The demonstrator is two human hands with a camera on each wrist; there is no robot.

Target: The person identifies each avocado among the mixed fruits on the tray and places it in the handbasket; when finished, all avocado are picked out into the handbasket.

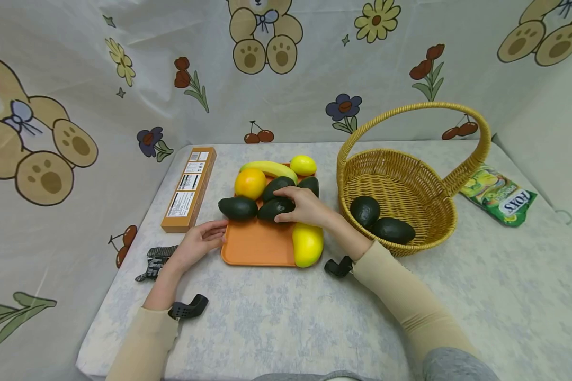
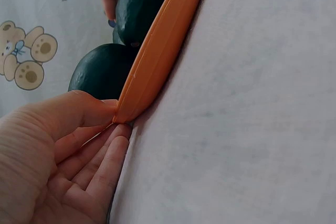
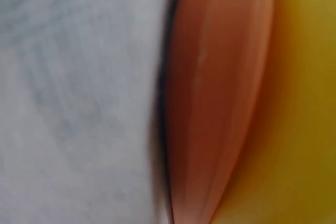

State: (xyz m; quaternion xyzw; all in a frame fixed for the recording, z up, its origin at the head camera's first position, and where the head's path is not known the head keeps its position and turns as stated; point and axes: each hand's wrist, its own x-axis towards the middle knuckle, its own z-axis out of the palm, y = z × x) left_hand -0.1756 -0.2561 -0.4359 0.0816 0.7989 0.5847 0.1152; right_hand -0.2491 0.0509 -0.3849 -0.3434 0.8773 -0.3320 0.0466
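Note:
An orange tray holds several dark green avocados, an orange, a banana, a lemon and a yellow mango. With thumb and fingers my right hand grips an avocado near the tray's middle. Another avocado lies to its left, and one more behind it. My left hand pinches the tray's left rim, thumb on top and fingers below. In the right wrist view only the tray's side and the mango show; the hand is out of frame.
Right of the tray stands a wicker basket with a tall handle and two avocados inside. A green snack bag lies beyond it. On the left are a long brown box and a small black packet.

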